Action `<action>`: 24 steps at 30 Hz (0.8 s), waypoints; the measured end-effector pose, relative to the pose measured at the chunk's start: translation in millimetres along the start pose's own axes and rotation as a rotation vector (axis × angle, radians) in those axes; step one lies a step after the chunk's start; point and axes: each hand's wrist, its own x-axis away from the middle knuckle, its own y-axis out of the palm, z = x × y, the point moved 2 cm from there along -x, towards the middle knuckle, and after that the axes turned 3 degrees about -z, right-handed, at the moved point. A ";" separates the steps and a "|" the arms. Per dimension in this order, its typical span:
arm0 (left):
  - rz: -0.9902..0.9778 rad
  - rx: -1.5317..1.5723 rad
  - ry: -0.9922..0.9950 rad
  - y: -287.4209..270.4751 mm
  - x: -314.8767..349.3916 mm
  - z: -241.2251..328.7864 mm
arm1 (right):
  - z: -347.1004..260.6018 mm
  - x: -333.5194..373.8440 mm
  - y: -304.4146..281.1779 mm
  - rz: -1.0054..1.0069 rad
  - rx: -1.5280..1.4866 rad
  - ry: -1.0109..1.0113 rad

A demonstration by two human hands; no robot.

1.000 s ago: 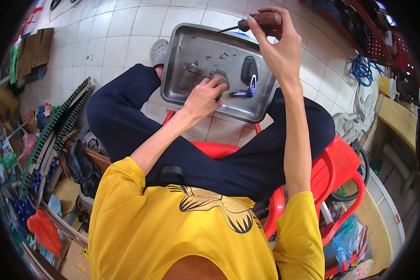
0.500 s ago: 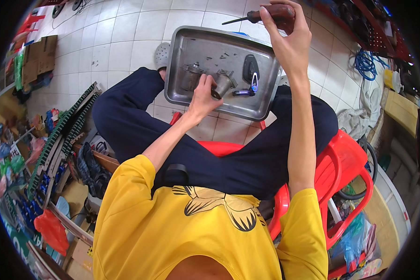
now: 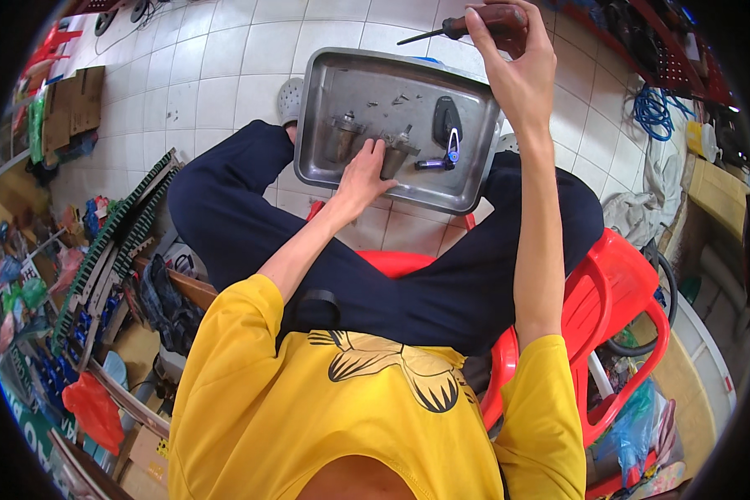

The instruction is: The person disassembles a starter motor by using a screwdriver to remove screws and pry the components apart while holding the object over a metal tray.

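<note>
My right hand [image 3: 521, 79] is raised past the tray's far right corner, closed round the reddish-brown handle of a screwdriver [image 3: 454, 29] whose dark shaft points left. Down in the metal tray [image 3: 308, 125], my left hand [image 3: 364, 172] has its thumb and fingers round a grey metal cylindrical part [image 3: 402, 150], with a thin stud standing up from it. A similar metal part [image 3: 344, 137] stands just left of those fingers. To the right lie a dark oval object [image 3: 447, 119] and a blue-and-silver tool [image 3: 440, 162]. Several small screws [image 3: 400, 99] are scattered at the tray's far side.
The tray sits between my legs, over a white tiled floor [image 3: 217, 50]. A red plastic chair [image 3: 617, 283] stands at the right. Blue coiled cable [image 3: 652, 114] lies farther right. Green-and-black strips [image 3: 112, 242] and plastic bags crowd the left side.
The metal part in my left hand has turned from lying tilted to more upright, its stud now showing on top. My right hand and the screwdriver have hardly moved.
</note>
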 end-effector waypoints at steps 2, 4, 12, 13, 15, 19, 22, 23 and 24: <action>-0.076 -0.119 -0.014 -8.1 -1.1 -0.1 | 2.1 -2.3 -3.3 0.017 -0.004 -0.001; -0.197 -0.238 -0.035 -27.4 -5.8 2.7 | 2.9 -1.3 -7.7 0.048 0.000 0.008; 0.153 -0.333 0.109 -64.5 -79.7 -23.2 | -1.7 -2.7 -10.4 0.093 -0.018 0.041; 0.191 -0.349 0.102 -62.9 -88.3 -26.2 | -1.0 -3.6 -9.7 0.093 -0.023 0.040; 0.251 -0.376 0.096 -56.6 -97.4 -30.5 | 1.4 -4.3 -7.9 0.090 -0.035 0.043; 0.293 -0.441 0.140 -41.5 -104.6 -27.6 | 4.6 -7.4 -8.8 0.103 -0.030 0.075; 0.304 -0.466 0.126 -34.8 -108.2 -36.0 | 6.2 -9.2 -8.8 0.089 -0.023 0.084; 0.311 -0.468 0.108 -32.9 -109.6 -40.8 | 5.9 -9.9 -7.2 0.080 -0.021 0.085; 0.312 -0.452 0.106 -32.5 -111.3 -41.8 | 5.2 -10.2 -6.4 0.073 -0.019 0.085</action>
